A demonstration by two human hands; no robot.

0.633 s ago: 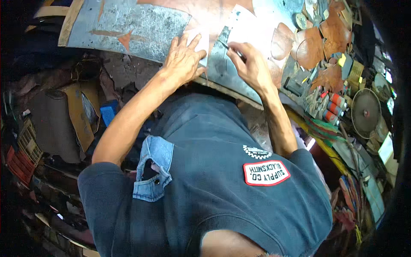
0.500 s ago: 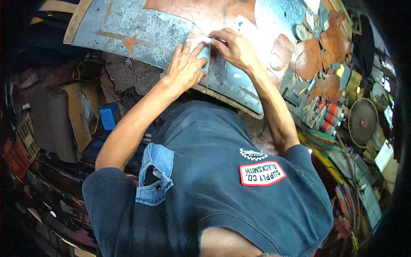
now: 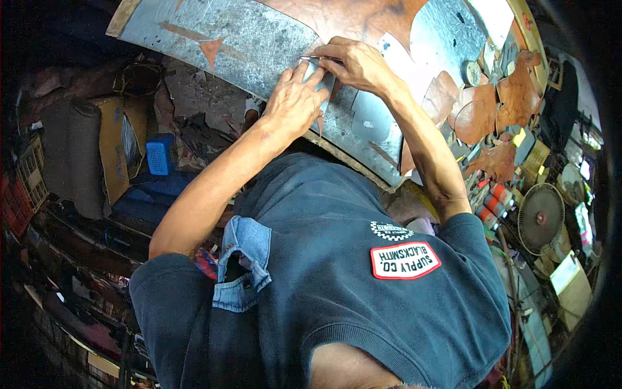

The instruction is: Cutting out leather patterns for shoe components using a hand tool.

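My left hand (image 3: 295, 100) lies with fingers stretched over a small pale grey flat piece (image 3: 314, 72), pressing it down near the table's front edge. Close on its right, my right hand (image 3: 359, 63) is closed around a slim tool (image 3: 312, 58) with a silvery tip. That tip points left, just beyond my left fingertips; most of the tool is hidden in the grip, so its exact kind cannot be made out. A large brown leather sheet (image 3: 356, 18) spreads beyond both hands on the metal-topped table (image 3: 240, 32).
A rounded grey flat piece (image 3: 374, 118) lies below my right wrist. Cut brown leather pieces (image 3: 476, 113) and a round tin (image 3: 471, 72) are on the right. Red-and-white bottles (image 3: 495, 206) and a fan (image 3: 541, 218) stand farther right. A blue plastic basket (image 3: 160, 155) sits at lower left.
The whole view has shifted, so the table and hands appear farther right. My right hand has turned the tool so its silvery tip now shows, pointing left. My left hand keeps pressing the grey piece.
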